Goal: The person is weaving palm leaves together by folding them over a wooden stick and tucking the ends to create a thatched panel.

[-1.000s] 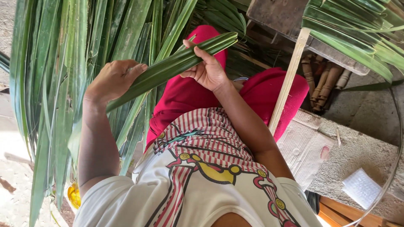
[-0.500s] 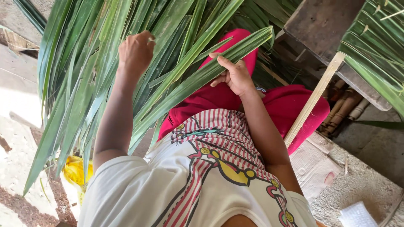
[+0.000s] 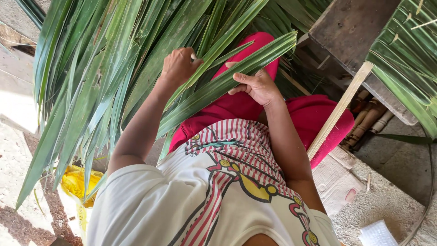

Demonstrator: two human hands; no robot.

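A long green palm leaf (image 3: 214,86) is pinched in the right hand (image 3: 257,84), thumb on top, over the red-clad lap (image 3: 236,107); the left hand (image 3: 180,66) is curled shut around more leaf strips (image 3: 114,68) just beside it; both hands are kept close, not touching; a pale wooden stick (image 3: 339,111) is seen leaning by the right knee; a yellow bag (image 3: 75,182) is spotted on the floor, low left.

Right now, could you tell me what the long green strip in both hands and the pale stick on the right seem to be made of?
The green strip looks like fresh palm leaf: glossy, with lengthwise veins. The pale stick seems bare, unpainted wood or split bamboo, matte and straight-edged; I cannot tell which.
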